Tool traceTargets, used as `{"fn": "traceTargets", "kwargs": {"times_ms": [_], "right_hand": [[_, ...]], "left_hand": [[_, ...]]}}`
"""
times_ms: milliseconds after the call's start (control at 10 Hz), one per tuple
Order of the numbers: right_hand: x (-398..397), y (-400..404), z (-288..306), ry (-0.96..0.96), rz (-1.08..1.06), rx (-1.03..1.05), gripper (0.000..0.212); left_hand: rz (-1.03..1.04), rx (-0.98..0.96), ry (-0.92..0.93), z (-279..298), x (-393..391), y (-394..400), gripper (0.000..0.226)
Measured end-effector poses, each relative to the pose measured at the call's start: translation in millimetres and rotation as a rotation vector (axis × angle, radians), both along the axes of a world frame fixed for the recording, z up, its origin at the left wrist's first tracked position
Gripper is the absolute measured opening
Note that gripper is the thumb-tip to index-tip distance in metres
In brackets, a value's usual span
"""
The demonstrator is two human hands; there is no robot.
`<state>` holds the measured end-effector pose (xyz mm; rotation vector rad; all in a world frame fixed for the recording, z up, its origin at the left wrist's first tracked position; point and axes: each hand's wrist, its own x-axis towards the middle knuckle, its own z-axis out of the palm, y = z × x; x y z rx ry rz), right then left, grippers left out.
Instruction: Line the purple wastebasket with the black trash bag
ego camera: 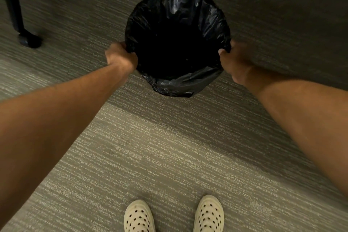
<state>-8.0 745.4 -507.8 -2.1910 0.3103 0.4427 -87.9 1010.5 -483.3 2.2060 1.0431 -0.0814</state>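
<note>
Wastebasket hidden under black trash bag [177,15], left hand [120,58], right hand [235,64], grips clenching rim

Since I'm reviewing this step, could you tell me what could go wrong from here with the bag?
The left hand and right hand pull the black trash bag outward at opposite sides; the thin film could tear or slip from either grip. The wastebasket is fully hidden under the bag, so an uneven fold could go unnoticed.
</note>
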Motion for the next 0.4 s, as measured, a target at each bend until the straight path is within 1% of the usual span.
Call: {"fn": "traceTargets", "kwargs": {"times_ms": [100, 200, 300, 400], "right_hand": [[-9, 1, 10, -0.063, 0.087, -0.044, 0.052], [-19, 0, 23, -0.112, 0.18, -0.105, 0.066], [-38, -1, 43, -0.182, 0.346, -0.257, 0.075], [-58, -2, 62, -0.24, 0.445, -0.396, 0.078]], "left_hand": [[-0.061, 0.019, -0.019, 14, -6, -3, 0.026], [-0.129, 0.033, -0.031, 28, -16, -8, 0.037], [-0.337, 0.095, 0.011, 42, -31, -17, 0.058], [-0.66, 0.23, 0.013, 57, -48, -33, 0.076]]}}
